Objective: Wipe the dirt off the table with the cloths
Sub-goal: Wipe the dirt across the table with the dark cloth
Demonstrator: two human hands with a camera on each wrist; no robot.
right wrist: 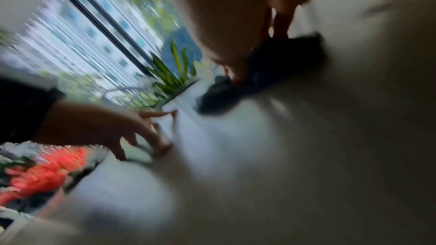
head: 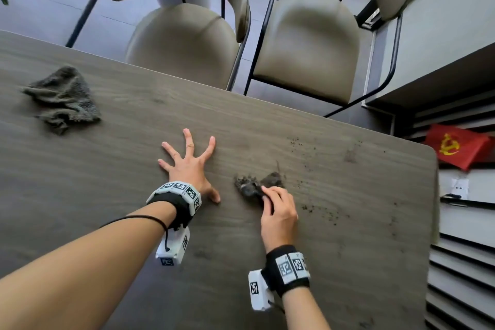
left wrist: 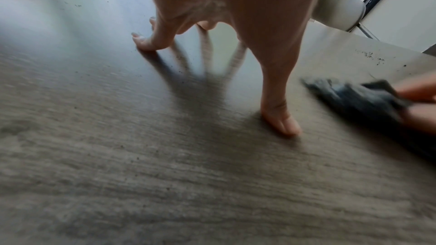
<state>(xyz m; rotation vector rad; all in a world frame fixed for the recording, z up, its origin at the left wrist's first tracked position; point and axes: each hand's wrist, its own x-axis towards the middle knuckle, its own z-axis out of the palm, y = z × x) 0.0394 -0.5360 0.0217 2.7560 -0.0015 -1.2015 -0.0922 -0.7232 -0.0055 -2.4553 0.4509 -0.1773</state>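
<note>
1. 2 cloths show on the desk [head: 267,128]: a small dark cloth [head: 258,186] bunched under the right hand [head: 278,218], and a larger grey cloth [head: 63,99] lying crumpled well apart to the far left.
2. Right grip: fingers curled, pinching the small dark cloth against the desk. Left hand [head: 187,166]: grip wide, fingers splayed flat on the bare desk, holding nothing.
3. Dirt crumbs [head: 318,209] lie scattered to the right of the small cloth, near the desk's right edge.
4. Both cloths look soft, light and limp, so they likely fold rather than push stiffly.
5. Best hold, I judge: bunch the middle under the palm, leaving loose edges to trap crumbs; dry grit may roll off the edge.
</note>
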